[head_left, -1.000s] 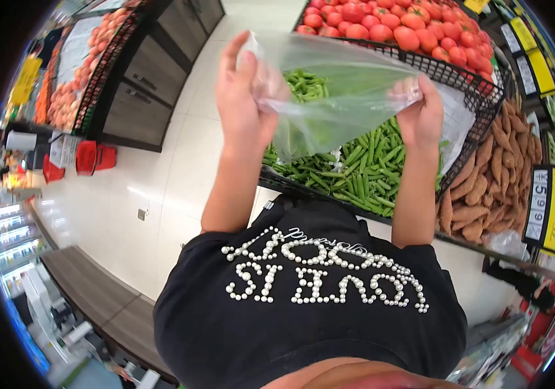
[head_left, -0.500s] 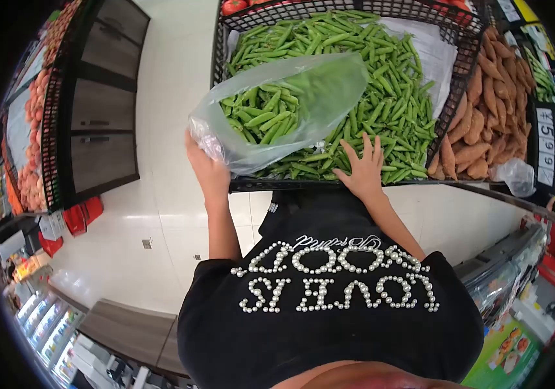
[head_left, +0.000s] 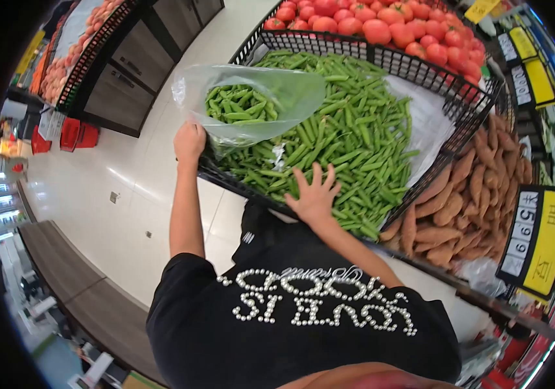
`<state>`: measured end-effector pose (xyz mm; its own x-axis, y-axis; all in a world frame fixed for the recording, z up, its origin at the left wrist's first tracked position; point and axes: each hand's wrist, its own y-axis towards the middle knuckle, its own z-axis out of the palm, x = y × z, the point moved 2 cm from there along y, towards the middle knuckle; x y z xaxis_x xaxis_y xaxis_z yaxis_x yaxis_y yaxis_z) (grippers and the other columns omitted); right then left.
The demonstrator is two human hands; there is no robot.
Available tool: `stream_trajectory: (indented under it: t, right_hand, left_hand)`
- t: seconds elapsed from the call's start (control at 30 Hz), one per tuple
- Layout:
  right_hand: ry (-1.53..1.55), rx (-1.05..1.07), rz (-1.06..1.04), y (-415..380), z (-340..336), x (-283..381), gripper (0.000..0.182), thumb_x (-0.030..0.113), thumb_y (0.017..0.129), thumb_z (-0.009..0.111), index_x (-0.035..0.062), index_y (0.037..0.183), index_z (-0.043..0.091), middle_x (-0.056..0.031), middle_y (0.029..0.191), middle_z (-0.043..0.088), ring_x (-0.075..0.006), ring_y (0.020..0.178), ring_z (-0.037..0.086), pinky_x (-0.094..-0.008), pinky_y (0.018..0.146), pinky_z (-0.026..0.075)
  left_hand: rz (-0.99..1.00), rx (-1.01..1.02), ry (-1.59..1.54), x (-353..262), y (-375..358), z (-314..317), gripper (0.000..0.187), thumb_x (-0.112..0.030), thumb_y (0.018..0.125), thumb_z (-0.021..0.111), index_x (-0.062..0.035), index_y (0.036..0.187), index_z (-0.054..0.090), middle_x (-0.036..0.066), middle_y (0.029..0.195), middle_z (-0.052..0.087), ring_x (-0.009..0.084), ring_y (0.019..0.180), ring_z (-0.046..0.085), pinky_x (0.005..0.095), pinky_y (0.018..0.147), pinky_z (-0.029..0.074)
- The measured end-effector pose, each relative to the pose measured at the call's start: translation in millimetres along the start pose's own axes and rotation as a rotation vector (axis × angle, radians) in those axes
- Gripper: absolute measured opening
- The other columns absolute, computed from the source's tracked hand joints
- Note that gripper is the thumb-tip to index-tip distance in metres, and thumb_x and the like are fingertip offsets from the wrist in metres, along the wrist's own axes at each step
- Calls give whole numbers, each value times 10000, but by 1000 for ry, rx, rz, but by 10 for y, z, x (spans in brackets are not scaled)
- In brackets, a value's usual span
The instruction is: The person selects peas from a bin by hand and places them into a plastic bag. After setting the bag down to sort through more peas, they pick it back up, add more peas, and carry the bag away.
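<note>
At the near left edge of a black mesh crate (head_left: 369, 53), my left hand (head_left: 190, 141) is closed on the edge of a clear plastic bag (head_left: 300, 94). The bag lies with its mouth spread wide, and green pea pods (head_left: 242, 105) are inside it. More loose pea pods (head_left: 361, 139) fill the crate around and under the bag. My right hand (head_left: 315, 196) rests over the pods near the crate's front edge, fingers spread, palm down, with nothing held. A small shiny silvery piece (head_left: 278, 155) shows between the hands.
Tomatoes (head_left: 378, 31) are piled behind the crate. Sweet potatoes (head_left: 481, 175) lie to the right, beside a crumpled clear bag (head_left: 483, 277) and a yellow price sign (head_left: 543, 240). Pale lining paper (head_left: 429, 107) shows in the crate. A dark cabinet (head_left: 128, 71) stands across the aisle.
The view has turned and shifted, bringing more tomatoes into sight. My left hand still grips the bag, and my right hand stays spread over the pods near the front edge.
</note>
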<state>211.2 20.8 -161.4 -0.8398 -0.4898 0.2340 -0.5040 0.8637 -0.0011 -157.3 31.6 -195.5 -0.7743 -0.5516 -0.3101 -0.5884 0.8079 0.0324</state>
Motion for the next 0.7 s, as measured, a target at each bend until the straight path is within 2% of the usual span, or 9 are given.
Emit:
stream_trajectory:
  t: [0.2,0.23,0.33,0.47,0.63,0.7]
  right_hand:
    - [34,-32,-27,-35,20,-18,690,429,721,767,250,1339,518,-189,1422,315,-512,1355,165,-761,948,242]
    - [41,-21,-24,-46,16,-18,684,431,726,766,255,1339,519,-187,1428,315,-512,1364,158,-762,957,243]
    - [52,-15,-20,-69,5,-9,686,433,748,753,267,1362,498,-167,1447,293,-497,1379,133,-763,975,227]
    - [45,-60,11,-79,-6,30,666,447,736,762,278,1336,527,-142,1434,337,-477,1371,185,-746,989,237]
    - [-4,-89,64,-56,-33,109,675,454,679,786,313,1299,559,-122,1413,371,-440,1346,234,-641,1023,257]
    - [-6,-77,57,-43,-10,109,684,448,681,791,308,1308,554,-126,1417,362,-451,1355,220,-665,1016,261]
  left_hand:
    - [15,-110,-27,-50,-56,-122,371,-341,974,401,-84,1149,603,205,1037,666,412,969,620,510,836,482]
    - [-3,-81,-17,-58,-44,-144,378,-347,971,410,-104,1206,581,189,1076,668,390,997,626,499,856,485]
    - [-10,-81,-57,-108,-86,-195,391,-350,971,413,-125,1252,564,178,1109,669,374,1017,632,489,870,487]
    - [5,-75,-116,-128,-98,-234,410,-376,979,413,-146,1293,542,164,1128,671,364,1031,635,476,879,491]
    - [9,-17,-172,-146,-83,-328,431,-412,991,412,-147,1307,534,175,1124,672,372,1024,638,470,865,498]
    - [6,-31,-186,-142,-76,-336,434,-417,991,415,-147,1308,534,176,1123,675,372,1022,641,470,859,501]
